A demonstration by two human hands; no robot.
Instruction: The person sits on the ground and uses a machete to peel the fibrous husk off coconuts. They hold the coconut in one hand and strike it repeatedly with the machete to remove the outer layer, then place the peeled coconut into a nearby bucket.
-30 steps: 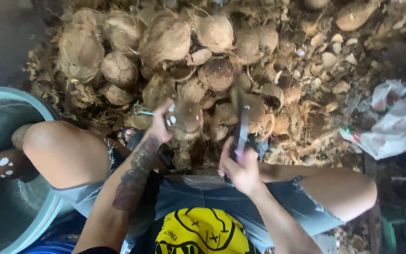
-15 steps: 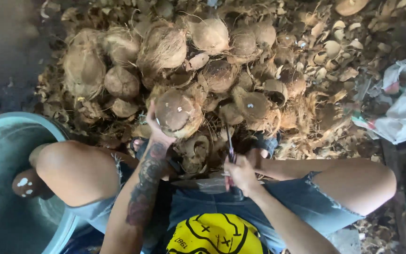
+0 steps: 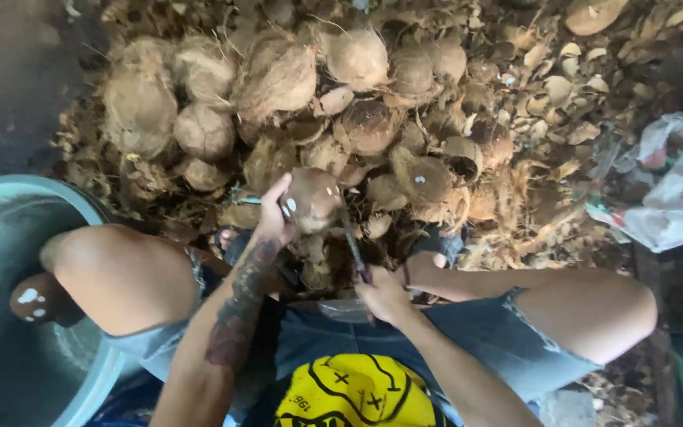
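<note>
The left hand (image 3: 272, 221) cups 1 husked coconut (image 3: 311, 199) from its left side, fingers wrapped round it, holding it above the heap of coconuts (image 3: 278, 79) between the knees; the right hand (image 3: 385, 294) is closed on the handle of a dark blade (image 3: 353, 249), tip just below the nut; the step looks like paring shell; next calls for a steady grip and a controlled stroke away from the fingers

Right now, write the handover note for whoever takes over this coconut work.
Left hand: grips a husked coconut, held up over the lap.
Right hand: holds a dark-bladed knife, tip pointing up toward that coconut.
Pile of coconuts and husk scraps lies ahead on the ground.
Grey basin at the left knee holds one dark, white-spotted coconut.
Done: the held coconut is stripped of husk. Left: the pile remains.
</note>
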